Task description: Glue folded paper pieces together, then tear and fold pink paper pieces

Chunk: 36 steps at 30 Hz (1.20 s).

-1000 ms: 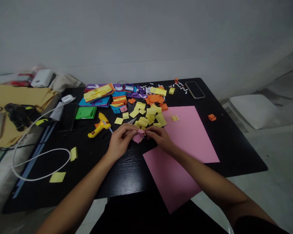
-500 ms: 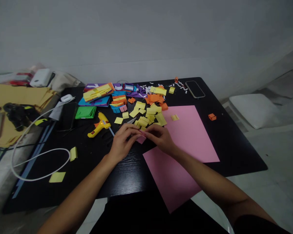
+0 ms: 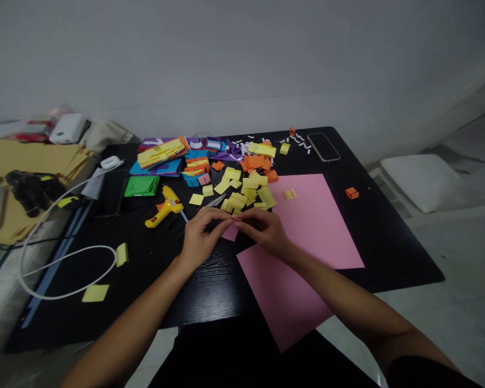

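Observation:
Between my fingertips is a small piece of pink paper, its lower part hanging below them. My left hand pinches it from the left, and my right hand pinches it from the other side, their fingertips almost meeting. Just beyond my hands lies a pile of yellow paper pieces, some folded. Scissors show partly beside that pile, their handles near my left hand. A yellow glue gun rests to the left. Under my right forearm is a large pink sheet.
Stacked coloured papers and green papers lie at the back left. A phone is at the back right, with an orange folded piece nearer. A white cable loops across the left side of the black table.
My fingertips have shifted slightly on the pink piece, and its hanging part has moved a little to the left. Both hands keep their pinch.

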### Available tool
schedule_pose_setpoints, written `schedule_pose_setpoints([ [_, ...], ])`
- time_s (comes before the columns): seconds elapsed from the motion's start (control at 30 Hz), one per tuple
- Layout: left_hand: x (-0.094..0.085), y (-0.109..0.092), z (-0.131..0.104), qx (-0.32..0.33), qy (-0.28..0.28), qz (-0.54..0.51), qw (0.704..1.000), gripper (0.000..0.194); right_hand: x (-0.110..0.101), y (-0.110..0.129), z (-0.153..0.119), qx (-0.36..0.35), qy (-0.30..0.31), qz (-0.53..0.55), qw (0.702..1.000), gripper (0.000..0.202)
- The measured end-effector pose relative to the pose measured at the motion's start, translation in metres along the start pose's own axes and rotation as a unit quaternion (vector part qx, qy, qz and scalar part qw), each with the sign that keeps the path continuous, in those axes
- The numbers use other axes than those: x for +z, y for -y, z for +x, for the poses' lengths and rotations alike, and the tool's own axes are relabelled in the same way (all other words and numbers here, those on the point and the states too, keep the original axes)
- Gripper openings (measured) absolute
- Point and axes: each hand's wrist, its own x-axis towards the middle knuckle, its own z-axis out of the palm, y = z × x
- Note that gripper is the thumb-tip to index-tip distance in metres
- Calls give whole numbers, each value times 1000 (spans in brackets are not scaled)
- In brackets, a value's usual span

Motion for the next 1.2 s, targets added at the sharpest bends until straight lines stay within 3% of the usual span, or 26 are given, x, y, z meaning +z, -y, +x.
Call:
schedule_pose_setpoints([
  [0.5, 8, 4, -7, -66, -35, -46, 996, 14, 3, -4, -2, -3, -34, -2, 999, 10],
  [0.6, 4, 5, -4, -58, -17, -37, 997, 15, 2, -5, -2, 5, -35, 7, 999, 10],
  [0.77, -7, 4, 5, 14, 55, -22, 998, 10, 2, -5, -2, 21, -37, 11, 999, 12],
  [1.2, -5, 1, 5, -14, 51, 3, 999, 13, 2, -5, -1, 18, -37, 12, 999, 12],
])
